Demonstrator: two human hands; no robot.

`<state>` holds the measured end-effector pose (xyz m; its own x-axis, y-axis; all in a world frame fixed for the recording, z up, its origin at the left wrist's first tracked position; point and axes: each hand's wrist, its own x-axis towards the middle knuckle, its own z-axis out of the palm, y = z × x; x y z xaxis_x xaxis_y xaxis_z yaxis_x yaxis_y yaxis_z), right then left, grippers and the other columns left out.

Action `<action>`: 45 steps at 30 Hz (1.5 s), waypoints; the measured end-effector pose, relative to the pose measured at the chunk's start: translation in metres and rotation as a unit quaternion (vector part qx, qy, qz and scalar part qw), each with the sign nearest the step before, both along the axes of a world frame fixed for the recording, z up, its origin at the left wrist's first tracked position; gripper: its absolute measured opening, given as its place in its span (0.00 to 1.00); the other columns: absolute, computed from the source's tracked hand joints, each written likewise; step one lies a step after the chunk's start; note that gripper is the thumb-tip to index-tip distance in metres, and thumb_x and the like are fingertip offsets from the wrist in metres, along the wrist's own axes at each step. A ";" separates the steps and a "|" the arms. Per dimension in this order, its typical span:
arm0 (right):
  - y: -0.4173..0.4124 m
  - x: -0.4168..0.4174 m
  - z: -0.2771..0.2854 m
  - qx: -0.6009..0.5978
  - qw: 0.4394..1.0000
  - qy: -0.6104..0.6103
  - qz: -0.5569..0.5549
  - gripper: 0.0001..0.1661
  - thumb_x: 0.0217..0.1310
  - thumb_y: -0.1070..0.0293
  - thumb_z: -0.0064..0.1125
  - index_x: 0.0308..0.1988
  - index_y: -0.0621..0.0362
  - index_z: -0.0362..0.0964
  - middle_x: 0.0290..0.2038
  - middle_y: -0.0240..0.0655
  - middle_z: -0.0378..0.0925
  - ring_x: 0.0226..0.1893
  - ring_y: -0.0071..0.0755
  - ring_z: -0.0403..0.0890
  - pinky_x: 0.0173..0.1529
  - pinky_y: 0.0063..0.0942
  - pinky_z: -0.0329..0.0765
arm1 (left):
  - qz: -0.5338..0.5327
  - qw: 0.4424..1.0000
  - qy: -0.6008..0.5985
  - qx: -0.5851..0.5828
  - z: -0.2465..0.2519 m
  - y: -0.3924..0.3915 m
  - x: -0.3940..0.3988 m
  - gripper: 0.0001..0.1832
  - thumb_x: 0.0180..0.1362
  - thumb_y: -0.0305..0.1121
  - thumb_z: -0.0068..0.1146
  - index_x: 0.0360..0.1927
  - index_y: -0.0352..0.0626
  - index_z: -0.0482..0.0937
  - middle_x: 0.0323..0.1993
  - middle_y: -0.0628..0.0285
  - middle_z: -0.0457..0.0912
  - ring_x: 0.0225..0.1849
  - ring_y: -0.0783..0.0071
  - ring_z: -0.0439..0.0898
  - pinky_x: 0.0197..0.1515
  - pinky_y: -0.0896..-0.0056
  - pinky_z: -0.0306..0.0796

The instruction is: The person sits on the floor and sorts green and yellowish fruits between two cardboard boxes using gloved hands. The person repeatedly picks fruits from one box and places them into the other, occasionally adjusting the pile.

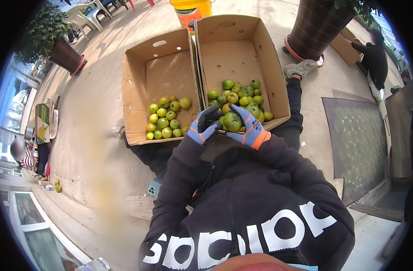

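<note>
My right hand [249,128], in a blue, black and orange work glove, grips a large green tomato [232,121] between thumb and fingers. Just left of that tomato is my left hand [203,124], gloved alike, its fingers curled but apart and nothing visible in its palm. Both hands are over the near edge of the right cardboard box [227,50], where green and yellowish tomatoes [244,101] lie heaped at the near end. The left cardboard box [169,74] stands alongside, with smaller green and yellow tomatoes [163,122] in its near half.
Behind the boxes is a yellow bucket [192,12]. Potted plants [66,56] [316,30] stand left and right. A phone [154,187] lies by my left side. A dark mat [357,145] covers floor at right. Other people [376,61] [28,154] sit at both sides.
</note>
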<state>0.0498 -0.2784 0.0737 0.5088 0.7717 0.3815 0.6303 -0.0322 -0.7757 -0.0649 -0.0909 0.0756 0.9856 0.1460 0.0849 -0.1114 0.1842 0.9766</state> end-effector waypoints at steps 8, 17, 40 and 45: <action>-0.019 0.049 -0.046 -0.222 0.951 -0.001 -0.215 0.52 0.47 0.54 0.67 0.67 0.54 0.48 0.60 0.50 0.61 0.60 0.53 0.64 0.62 0.40 0.65 | 0.240 0.914 0.167 0.281 -0.093 0.137 0.000 0.31 0.55 0.38 0.62 0.60 0.41 0.67 0.56 0.54 0.73 0.54 0.65 0.74 0.56 0.67 0.68; -0.025 0.060 -0.066 -0.168 0.947 -0.106 -0.251 0.50 0.45 0.55 0.69 0.65 0.55 0.53 0.58 0.50 0.64 0.57 0.52 0.68 0.61 0.40 0.66 | 0.004 0.627 0.582 0.517 -0.091 0.150 -0.001 0.45 0.54 0.55 0.57 0.71 0.51 0.51 0.73 0.50 0.43 0.71 0.52 0.54 0.69 0.59 0.54; -0.019 0.060 -0.070 -0.157 0.939 -0.115 -0.285 0.38 0.54 0.55 0.62 0.62 0.54 0.60 0.59 0.48 0.63 0.57 0.52 0.68 0.61 0.40 0.66 | -0.166 0.652 0.443 0.593 -0.091 0.121 0.028 0.40 0.52 0.50 0.60 0.68 0.56 0.58 0.65 0.55 0.64 0.65 0.56 0.66 0.64 0.59 0.62; -0.022 0.057 -0.066 -0.152 0.941 -0.126 -0.276 0.37 0.53 0.61 0.64 0.61 0.56 0.61 0.57 0.49 0.65 0.56 0.52 0.69 0.60 0.39 0.67 | -0.130 0.604 0.462 0.637 -0.079 0.082 0.043 0.28 0.64 0.52 0.40 0.65 0.53 0.65 0.65 0.57 0.65 0.63 0.55 0.68 0.63 0.58 0.62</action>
<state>0.1070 -0.3005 0.0073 0.7868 0.5092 0.3487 0.6154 -0.6046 -0.5057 -0.0216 -0.0092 -0.0038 0.6740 0.3722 -0.6381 0.4601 -0.8873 -0.0316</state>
